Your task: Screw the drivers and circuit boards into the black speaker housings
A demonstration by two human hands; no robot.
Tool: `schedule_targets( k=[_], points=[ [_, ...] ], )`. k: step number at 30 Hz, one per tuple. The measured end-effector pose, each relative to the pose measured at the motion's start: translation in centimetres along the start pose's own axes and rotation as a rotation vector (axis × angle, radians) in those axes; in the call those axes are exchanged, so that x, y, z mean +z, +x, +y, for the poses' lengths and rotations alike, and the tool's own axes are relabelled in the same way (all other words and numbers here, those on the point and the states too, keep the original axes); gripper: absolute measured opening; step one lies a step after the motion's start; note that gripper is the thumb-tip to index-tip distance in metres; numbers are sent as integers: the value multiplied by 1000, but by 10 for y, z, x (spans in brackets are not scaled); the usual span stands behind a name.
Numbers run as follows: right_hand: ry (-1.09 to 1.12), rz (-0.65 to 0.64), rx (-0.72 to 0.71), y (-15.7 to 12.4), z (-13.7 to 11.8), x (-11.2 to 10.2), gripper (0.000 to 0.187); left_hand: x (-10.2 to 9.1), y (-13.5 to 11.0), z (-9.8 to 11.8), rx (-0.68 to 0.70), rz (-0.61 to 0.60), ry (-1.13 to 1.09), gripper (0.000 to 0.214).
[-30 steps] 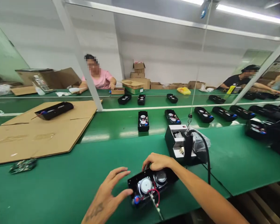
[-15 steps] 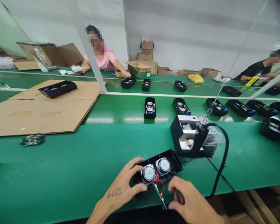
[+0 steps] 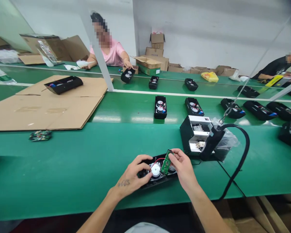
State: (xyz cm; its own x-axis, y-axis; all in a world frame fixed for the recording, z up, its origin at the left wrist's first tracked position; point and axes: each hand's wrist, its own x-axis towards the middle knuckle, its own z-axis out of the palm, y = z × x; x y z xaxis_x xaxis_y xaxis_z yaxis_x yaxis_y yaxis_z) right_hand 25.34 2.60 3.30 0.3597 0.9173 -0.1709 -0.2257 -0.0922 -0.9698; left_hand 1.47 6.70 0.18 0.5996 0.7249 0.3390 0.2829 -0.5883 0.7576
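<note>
A black speaker housing (image 3: 152, 185) lies open side up on the bench, with two round silver-backed speakers (image 3: 156, 171) inside. My left hand (image 3: 134, 173) is curved over its left end, thumb and fingers closed around that end. Between the thumb and fingers of my right hand (image 3: 180, 163) is a small green circuit board (image 3: 166, 164), held tilted above the right-hand speaker and partly covering it. A red wire (image 3: 157, 160) runs in the housing beside the board.
A black-and-white machine (image 3: 195, 134) stands at right, beside a hanging black tool (image 3: 212, 140) with a thick cable. Circuit boards (image 3: 40, 136) and cardboard (image 3: 63, 110) lie left. Several housings (image 3: 160, 108) sit beyond. Across the bench, a person's hand (image 3: 128, 63) touches another housing (image 3: 127, 75).
My right hand has moved up and taken hold of the circuit board, lifting it over the housing. Across the bench, the person in pink has tilted up a housing.
</note>
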Motion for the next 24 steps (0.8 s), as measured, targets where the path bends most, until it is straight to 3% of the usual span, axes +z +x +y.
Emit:
schedule_targets(
  k=[4, 8, 10, 13, 18, 24],
  points=[
    [-78, -182, 29, 14, -7, -5, 49, -11, 13, -12, 81, -27, -59, 14],
    [-482, -569, -111, 8, -32, -33, 26, -13, 9, -6, 139, -94, 63, 13],
    [-673, -691, -178, 4, -42, -43, 29, -10, 5, 1, 172, -124, 166, 26],
    [-912, -662, -342, -1, -41, -45, 26, -4, 0, 10, 171, -132, 280, 50],
    [-1198, -695, -698, -8, -13, -27, 30, 6, -2, 15, 132, -182, 419, 40],
    [-1319, -832, -701, -7, -3, -12, 43, 21, -8, 10, 93, -185, 519, 54]
  ],
)
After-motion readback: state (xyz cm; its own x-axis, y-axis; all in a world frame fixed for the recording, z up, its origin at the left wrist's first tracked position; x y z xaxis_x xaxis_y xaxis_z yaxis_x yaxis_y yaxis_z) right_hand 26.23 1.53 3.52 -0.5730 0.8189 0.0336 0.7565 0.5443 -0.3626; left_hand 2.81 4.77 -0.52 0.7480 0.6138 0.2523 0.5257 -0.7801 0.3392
